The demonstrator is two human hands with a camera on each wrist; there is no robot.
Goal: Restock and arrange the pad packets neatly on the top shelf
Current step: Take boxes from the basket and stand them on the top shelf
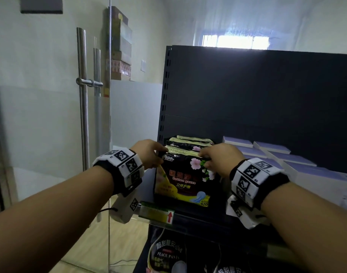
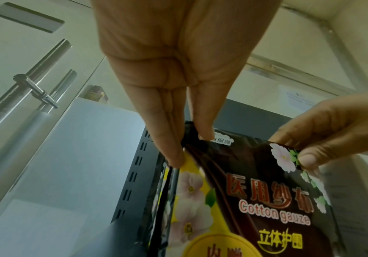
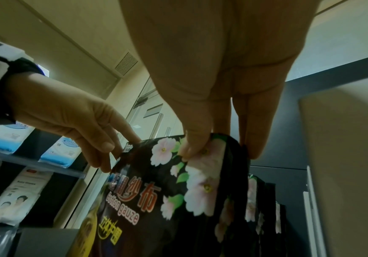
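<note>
Head view: a glossy black plastic pad packet with pink flowers, a yellow lower band and the words "Cotton gauze" stands upright at the near left end of the dark metal top shelf. It is the nearest of a short row of like black packets that runs back toward the dark back panel. The left hand pinches the packet's top left corner and the right hand pinches its top right corner. To the right on the same shelf lie flat pale lilac boxes. A green and yellow label strip with a red arrow sits on the shelf's near edge. A glass door with a steel bar handle stands to the left.

Left wrist view: the left hand's grip is nearly closed, its thumb on the packet's printed face and fingers behind the crinkled top corner. The right hand holds the opposite corner, its thumb pressed beside a printed flower.

Right wrist view: the right hand's grip is nearly closed on the front packet, thumb on a flower on the face and fingers behind the top edge. The left hand pinches the far corner. Other black packets stand just behind, and white and blue packs lie on another shelf to the left.
</note>
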